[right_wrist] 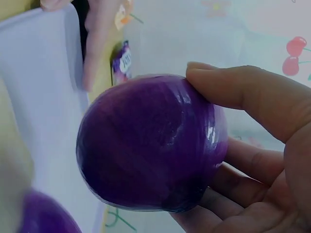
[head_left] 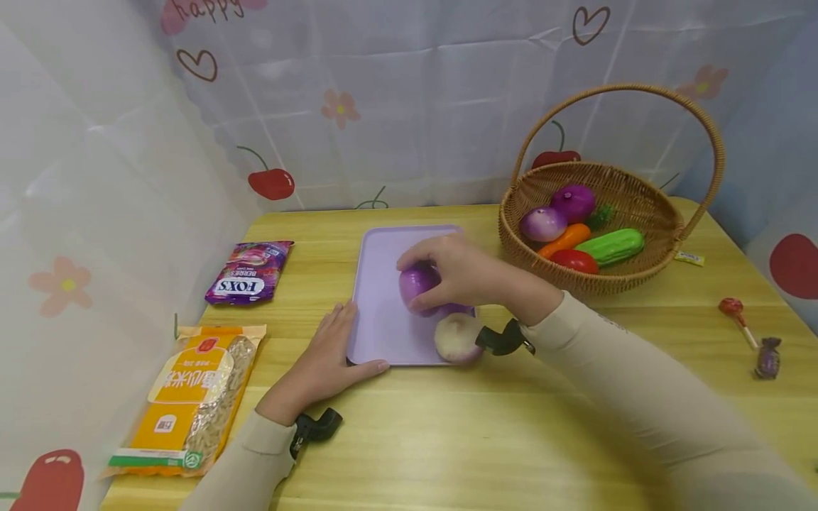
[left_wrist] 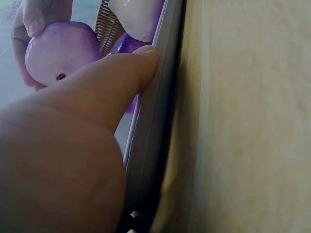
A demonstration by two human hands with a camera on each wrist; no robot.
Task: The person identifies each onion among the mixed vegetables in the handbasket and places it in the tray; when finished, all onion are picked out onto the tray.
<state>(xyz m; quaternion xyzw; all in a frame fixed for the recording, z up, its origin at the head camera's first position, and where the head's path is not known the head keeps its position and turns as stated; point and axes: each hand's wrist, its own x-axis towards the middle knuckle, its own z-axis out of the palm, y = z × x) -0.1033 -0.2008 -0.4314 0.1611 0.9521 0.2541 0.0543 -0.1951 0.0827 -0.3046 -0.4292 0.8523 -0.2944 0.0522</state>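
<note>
My right hand point(head_left: 450, 270) grips a purple onion point(head_left: 417, 285) over the lilac tray point(head_left: 386, 319), with thumb and fingers around its sides. The right wrist view shows the glossy dark purple side of this onion point(right_wrist: 150, 145). My left hand point(head_left: 322, 362) lies at the tray's front left corner, fingers along the left edge and thumb at the front rim. A pale onion with purple sides point(head_left: 457, 338) sits at the tray's front right corner. Behind it, another purple onion point(left_wrist: 127, 44) is partly hidden by my left thumb in the left wrist view.
A wicker basket point(head_left: 594, 282) at the back right holds onions, a carrot, a tomato and a green vegetable point(head_left: 610, 246). A purple candy bag point(head_left: 249, 273) and a yellow food bag point(head_left: 188, 397) lie left. A lollipop point(head_left: 735, 312) and wrapped candy point(head_left: 768, 358) lie right.
</note>
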